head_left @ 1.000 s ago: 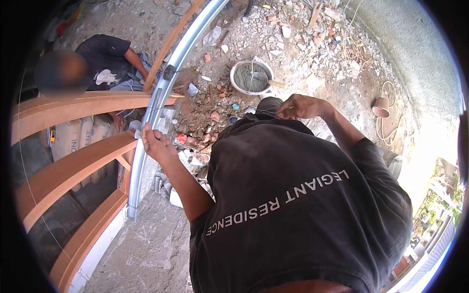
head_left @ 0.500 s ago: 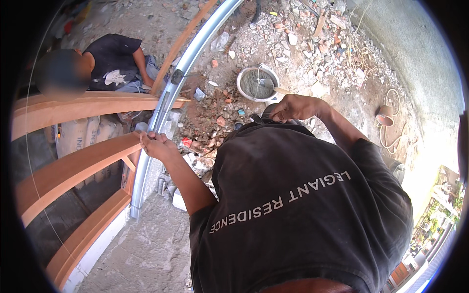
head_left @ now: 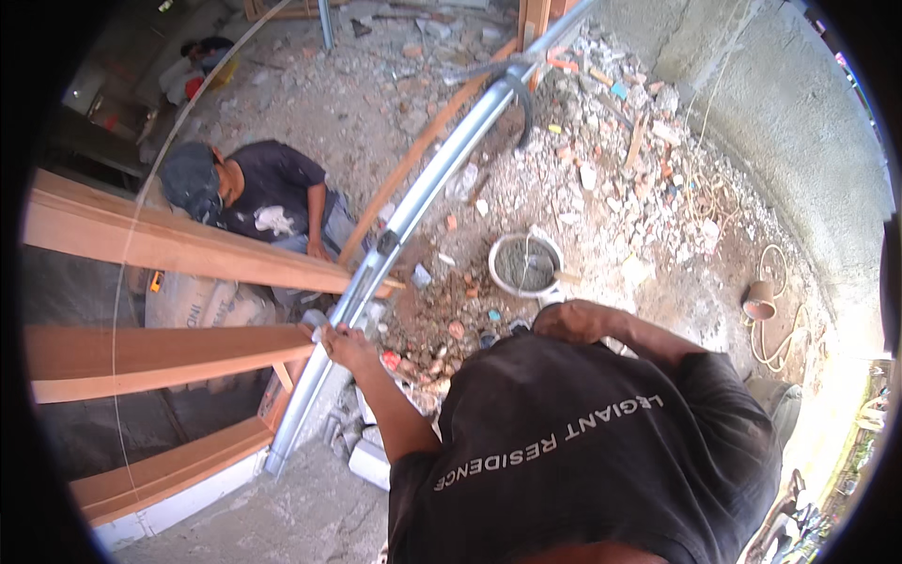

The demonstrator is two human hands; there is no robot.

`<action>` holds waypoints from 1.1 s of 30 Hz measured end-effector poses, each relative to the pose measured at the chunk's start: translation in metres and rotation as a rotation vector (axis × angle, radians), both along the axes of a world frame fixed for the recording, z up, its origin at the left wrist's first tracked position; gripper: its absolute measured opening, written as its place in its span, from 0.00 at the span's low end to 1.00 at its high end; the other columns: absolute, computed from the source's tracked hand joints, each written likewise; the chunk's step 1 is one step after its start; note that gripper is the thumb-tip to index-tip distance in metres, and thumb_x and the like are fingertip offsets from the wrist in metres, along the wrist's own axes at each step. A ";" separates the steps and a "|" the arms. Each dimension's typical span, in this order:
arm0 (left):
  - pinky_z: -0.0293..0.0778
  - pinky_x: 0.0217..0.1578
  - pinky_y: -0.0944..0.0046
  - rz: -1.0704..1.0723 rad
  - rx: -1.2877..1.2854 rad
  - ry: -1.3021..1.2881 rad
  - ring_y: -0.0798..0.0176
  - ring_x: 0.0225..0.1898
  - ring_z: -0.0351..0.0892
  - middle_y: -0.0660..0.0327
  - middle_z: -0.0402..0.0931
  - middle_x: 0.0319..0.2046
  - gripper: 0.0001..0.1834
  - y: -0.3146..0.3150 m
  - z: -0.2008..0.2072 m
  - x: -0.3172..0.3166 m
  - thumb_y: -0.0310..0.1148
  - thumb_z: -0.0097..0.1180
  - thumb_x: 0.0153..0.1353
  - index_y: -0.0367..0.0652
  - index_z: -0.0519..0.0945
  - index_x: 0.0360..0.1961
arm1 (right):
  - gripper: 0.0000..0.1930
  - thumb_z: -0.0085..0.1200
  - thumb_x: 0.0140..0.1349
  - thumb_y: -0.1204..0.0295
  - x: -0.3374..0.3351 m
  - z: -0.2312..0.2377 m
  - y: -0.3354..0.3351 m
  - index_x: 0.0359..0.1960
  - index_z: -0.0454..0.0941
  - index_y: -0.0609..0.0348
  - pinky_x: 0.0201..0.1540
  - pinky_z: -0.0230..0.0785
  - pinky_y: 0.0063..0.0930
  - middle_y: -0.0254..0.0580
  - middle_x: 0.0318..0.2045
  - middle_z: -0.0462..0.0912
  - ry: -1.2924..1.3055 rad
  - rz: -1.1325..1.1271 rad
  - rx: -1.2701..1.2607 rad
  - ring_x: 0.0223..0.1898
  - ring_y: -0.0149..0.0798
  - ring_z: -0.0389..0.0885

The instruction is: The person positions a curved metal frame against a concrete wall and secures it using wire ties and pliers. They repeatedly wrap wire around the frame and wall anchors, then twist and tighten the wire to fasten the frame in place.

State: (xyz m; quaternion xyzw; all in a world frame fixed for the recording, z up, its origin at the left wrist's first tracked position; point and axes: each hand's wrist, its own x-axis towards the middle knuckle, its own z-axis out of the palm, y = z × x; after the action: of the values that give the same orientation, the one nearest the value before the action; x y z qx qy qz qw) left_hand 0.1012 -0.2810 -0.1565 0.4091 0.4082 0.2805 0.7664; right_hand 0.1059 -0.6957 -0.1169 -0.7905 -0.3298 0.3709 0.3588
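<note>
A long silvery metal channel (head_left: pixel 442 169) runs diagonally past the ends of the brown wooden beams (head_left: pixel 178 352). My left hand (head_left: pixel 349 346) is at its near part, fingers curled against the edge beside a beam end. A small grey piece (head_left: pixel 314 321) sits just beyond those fingers. My right hand (head_left: pixel 570 321) is closed in front of my dark shirt (head_left: pixel 583 442); what its fingers hold, if anything, is hidden. Just beyond it stands a round pale bucket (head_left: pixel 492 271) of grey wet mortar (head_left: pixel 522 265), with a wooden tool handle (head_left: pixel 567 278) over its rim.
A person (head_left: pixel 277 193) in a dark shirt and cap sits behind the beams at left. Cement sacks (head_left: pixel 211 310) lie between beams. Rubble (head_left: pixel 601 160) covers the ground up to a curved-looking grey wall (head_left: pixel 799 141). A brown pot (head_left: pixel 758 301) and pale hose (head_left: pixel 785 348) lie at right.
The view has shifted, so the scene sits lower and further right. My left hand remains at the channel. My right hand's fingers look more tucked in and hidden than before.
</note>
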 end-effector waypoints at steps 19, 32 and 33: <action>0.74 0.25 0.57 -0.173 -0.173 -0.485 0.51 0.25 0.78 0.45 0.78 0.32 0.16 0.018 0.068 0.076 0.38 0.49 0.60 0.33 0.74 0.38 | 0.17 0.35 0.69 0.62 0.030 -0.016 -0.013 0.47 0.71 0.62 0.38 0.68 0.34 0.49 0.30 0.78 -0.176 -0.055 0.285 0.32 0.42 0.77; 0.59 0.09 0.69 -0.097 -0.078 -0.563 0.68 0.10 0.62 0.65 0.65 0.15 0.08 -0.006 0.135 0.126 0.38 0.45 0.61 0.47 0.69 0.27 | 0.18 0.38 0.67 0.61 0.021 -0.073 0.023 0.52 0.68 0.59 0.45 0.67 0.44 0.57 0.40 0.77 -0.412 0.082 0.131 0.44 0.56 0.75; 0.58 0.08 0.70 -0.100 -0.056 -0.576 0.70 0.09 0.60 0.66 0.64 0.13 0.08 -0.006 0.138 0.131 0.37 0.45 0.61 0.48 0.68 0.27 | 0.18 0.39 0.67 0.61 0.023 -0.071 0.029 0.52 0.68 0.59 0.44 0.67 0.45 0.57 0.39 0.77 -0.383 0.105 0.143 0.43 0.56 0.76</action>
State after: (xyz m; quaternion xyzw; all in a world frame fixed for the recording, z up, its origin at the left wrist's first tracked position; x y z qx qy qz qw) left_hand 0.2320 -0.2872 -0.0187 0.3110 0.1606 0.3355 0.8746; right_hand 0.1289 -0.6668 -0.1883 -0.8009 -0.4581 0.2076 0.3250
